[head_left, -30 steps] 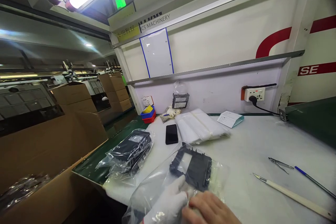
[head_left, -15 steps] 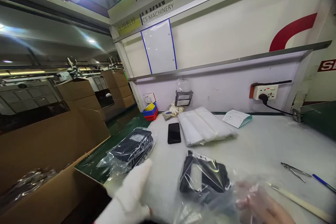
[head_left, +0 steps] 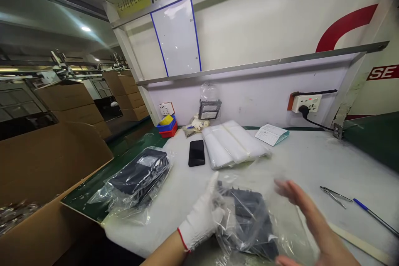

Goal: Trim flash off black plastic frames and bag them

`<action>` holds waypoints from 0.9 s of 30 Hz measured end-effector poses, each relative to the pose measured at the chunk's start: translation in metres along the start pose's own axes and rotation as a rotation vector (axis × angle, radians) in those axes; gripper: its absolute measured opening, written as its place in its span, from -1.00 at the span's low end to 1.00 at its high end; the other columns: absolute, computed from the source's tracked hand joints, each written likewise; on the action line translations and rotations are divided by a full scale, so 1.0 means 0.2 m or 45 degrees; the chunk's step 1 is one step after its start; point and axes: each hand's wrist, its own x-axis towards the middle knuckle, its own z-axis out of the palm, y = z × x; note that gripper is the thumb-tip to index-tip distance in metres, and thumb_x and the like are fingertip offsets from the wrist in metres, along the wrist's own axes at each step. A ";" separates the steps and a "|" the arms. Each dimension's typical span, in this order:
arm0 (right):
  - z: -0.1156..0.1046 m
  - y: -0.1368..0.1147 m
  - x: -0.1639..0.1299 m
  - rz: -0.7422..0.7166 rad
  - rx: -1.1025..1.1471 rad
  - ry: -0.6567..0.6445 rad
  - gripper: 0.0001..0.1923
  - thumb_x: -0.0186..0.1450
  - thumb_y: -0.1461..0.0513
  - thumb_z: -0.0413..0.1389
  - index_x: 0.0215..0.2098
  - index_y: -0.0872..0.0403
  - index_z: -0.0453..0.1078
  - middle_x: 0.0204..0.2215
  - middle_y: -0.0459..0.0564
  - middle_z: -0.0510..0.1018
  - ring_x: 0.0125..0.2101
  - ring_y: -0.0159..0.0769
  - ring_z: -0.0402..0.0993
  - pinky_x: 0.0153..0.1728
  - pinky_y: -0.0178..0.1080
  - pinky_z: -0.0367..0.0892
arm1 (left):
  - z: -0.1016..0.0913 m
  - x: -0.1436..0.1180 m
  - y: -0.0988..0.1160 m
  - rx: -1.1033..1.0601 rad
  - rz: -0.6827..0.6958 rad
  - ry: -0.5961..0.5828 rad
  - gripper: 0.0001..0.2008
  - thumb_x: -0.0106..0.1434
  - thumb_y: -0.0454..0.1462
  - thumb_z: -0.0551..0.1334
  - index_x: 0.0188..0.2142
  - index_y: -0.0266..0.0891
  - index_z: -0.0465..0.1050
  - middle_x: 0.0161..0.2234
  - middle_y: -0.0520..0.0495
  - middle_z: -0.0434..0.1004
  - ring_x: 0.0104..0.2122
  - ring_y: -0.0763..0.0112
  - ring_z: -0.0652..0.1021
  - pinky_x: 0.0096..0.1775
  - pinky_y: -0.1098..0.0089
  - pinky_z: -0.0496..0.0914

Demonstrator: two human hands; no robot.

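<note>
A dark plastic frame (head_left: 249, 212) lies inside a clear plastic bag (head_left: 229, 235) at the near middle of the table. My left hand (head_left: 201, 216), in a white glove with a red cuff edge, grips the left side of this bag. My bare right hand (head_left: 314, 226) is at the right of the bag, slightly blurred. Its fingers are spread and nothing shows in them. To the left, another bagged stack of dark plastic parts (head_left: 140, 174) rests at the table's left edge.
Behind the hands lie a black phone (head_left: 196, 153) and a stack of white packing sheets (head_left: 233, 145). Tweezers (head_left: 335, 195), a blue pen (head_left: 370, 214) and a pale flat stick (head_left: 358, 241) are at the right. A large open cardboard box (head_left: 75, 212) stands left of the table.
My gloved left hand has moved right, from beside the bagged stack onto the bag in front. The bagged frame has turned. My right hand has come off the bag and spread open.
</note>
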 end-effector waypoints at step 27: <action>0.19 0.07 0.00 -0.461 -0.225 -0.511 -0.45 0.11 -0.03 0.14 -0.01 0.04 0.30 -0.09 0.13 0.49 -0.13 -0.03 0.44 -0.17 -0.07 0.36 | 0.10 0.12 0.02 0.872 -0.126 -0.013 -0.75 0.03 -0.30 0.12 -0.24 -0.28 0.33 -0.45 -0.09 0.42 -0.46 0.28 0.41 -0.39 0.34 0.29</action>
